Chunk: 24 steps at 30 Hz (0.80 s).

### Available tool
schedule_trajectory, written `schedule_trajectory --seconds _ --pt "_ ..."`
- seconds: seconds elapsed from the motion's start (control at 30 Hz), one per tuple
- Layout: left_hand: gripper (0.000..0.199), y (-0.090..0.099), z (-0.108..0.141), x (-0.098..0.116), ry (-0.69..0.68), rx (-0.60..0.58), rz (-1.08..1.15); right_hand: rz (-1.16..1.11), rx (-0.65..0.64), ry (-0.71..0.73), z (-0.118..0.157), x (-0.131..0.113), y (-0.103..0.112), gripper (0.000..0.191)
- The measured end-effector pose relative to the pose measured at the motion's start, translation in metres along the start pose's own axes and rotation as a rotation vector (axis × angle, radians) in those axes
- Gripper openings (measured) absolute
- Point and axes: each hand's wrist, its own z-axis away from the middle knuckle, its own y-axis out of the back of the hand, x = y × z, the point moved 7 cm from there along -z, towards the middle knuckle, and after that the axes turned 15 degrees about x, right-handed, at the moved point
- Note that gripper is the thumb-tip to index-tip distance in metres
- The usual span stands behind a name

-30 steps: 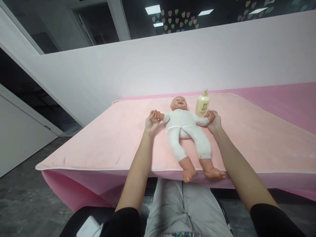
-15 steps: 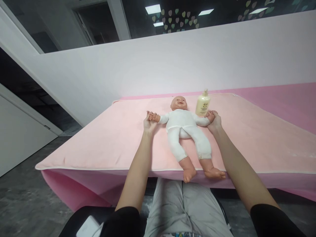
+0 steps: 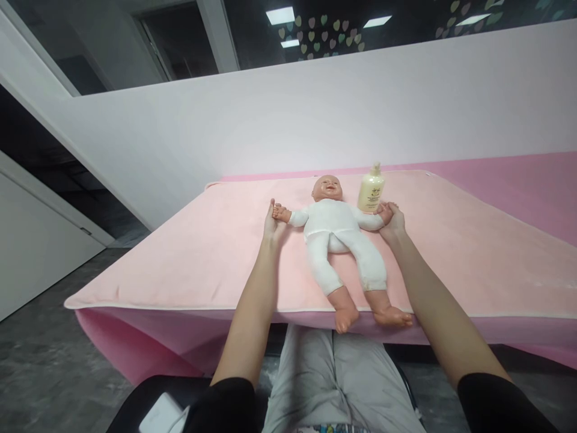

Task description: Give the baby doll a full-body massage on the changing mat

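Observation:
A baby doll (image 3: 333, 219) in a white suit lies on its back, head away from me, its feet over the table's front edge. At its hand on the left side, my left hand (image 3: 273, 224) has its fingers beneath the doll's hand and the thumb raised beside it. My right hand (image 3: 393, 221) is closed around the doll's other hand. Just behind that arm stands a pale yellow pump bottle (image 3: 371, 189), upright.
A peach blanket (image 3: 180, 258) covers the table over a pink cloth (image 3: 541, 192). Behind rises a white wall (image 3: 315, 120). A white device (image 3: 163, 414) rests on a black surface at lower left.
My left thumb has lifted off the doll's hand and now points up. My right hand and the doll look nearly unchanged.

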Motion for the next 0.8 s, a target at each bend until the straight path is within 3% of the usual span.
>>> schedule_trajectory --seconds 0.2,0.8 --pt "0.024 0.0016 0.0014 -0.0014 0.016 0.067 0.048 -0.004 -0.003 -0.006 0.0017 -0.0005 -0.0012 0.025" --pt "0.025 -0.0018 0.0070 -0.0049 0.032 -0.006 0.128 0.008 0.014 -0.001 0.0025 -0.0013 -0.0006 0.025"
